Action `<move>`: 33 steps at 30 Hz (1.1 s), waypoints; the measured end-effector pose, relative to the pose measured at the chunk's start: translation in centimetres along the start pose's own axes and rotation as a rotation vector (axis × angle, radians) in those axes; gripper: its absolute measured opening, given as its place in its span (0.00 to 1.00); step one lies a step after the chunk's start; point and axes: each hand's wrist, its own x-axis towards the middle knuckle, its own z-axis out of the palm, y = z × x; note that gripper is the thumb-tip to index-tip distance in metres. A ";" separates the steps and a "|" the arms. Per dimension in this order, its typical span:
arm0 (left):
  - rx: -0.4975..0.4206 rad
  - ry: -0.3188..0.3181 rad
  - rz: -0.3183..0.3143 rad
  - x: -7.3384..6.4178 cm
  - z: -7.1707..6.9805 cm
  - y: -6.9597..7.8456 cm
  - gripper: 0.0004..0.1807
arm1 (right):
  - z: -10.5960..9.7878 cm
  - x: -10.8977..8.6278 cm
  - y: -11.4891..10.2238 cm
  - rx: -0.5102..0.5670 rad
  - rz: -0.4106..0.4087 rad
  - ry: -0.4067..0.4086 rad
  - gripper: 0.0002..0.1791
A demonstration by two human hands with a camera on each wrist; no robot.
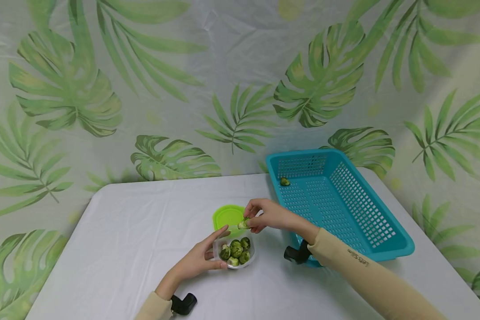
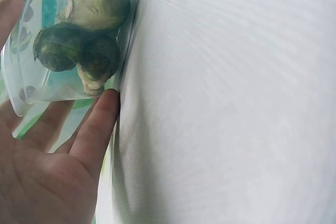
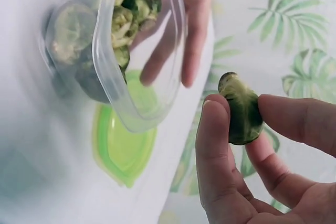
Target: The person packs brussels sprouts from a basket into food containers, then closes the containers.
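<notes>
A clear plastic container (image 1: 251,258) stands on the table with several Brussels sprouts (image 1: 236,249) inside. My left hand (image 1: 197,261) grips it from the left, thumb along the near side and fingers round the far side. In the left wrist view, sprouts press against the container's see-through wall (image 2: 58,90). Between thumb and fingertips my right hand (image 1: 269,214) pinches one Brussels sprout (image 3: 242,111), held above the container's far right rim. Just behind the container lies a bright green lid (image 1: 226,215), partly hidden by the hands.
To the right stands a large teal plastic basket (image 1: 384,255) with perforated walls. A single sprout (image 1: 284,181) lies in its far left corner. A white cloth (image 1: 136,222) covers the table, and a leaf-patterned curtain (image 1: 240,66) hangs behind it.
</notes>
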 end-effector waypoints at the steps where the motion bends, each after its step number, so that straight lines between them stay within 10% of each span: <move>1: 0.007 0.002 -0.003 0.0 0.0 0.0 0.48 | 0.2 0.1 0.0 -0.011 0.008 -0.001 0.08; 21: 0.037 0.006 -0.018 -0.1 0.0 -0.1 0.47 | 3.5 2.2 -0.2 -0.172 0.091 0.005 0.03; 33: 0.017 0.015 -0.023 -0.1 0.0 0.2 0.48 | 1.6 1.2 -0.6 -0.135 0.072 0.012 0.01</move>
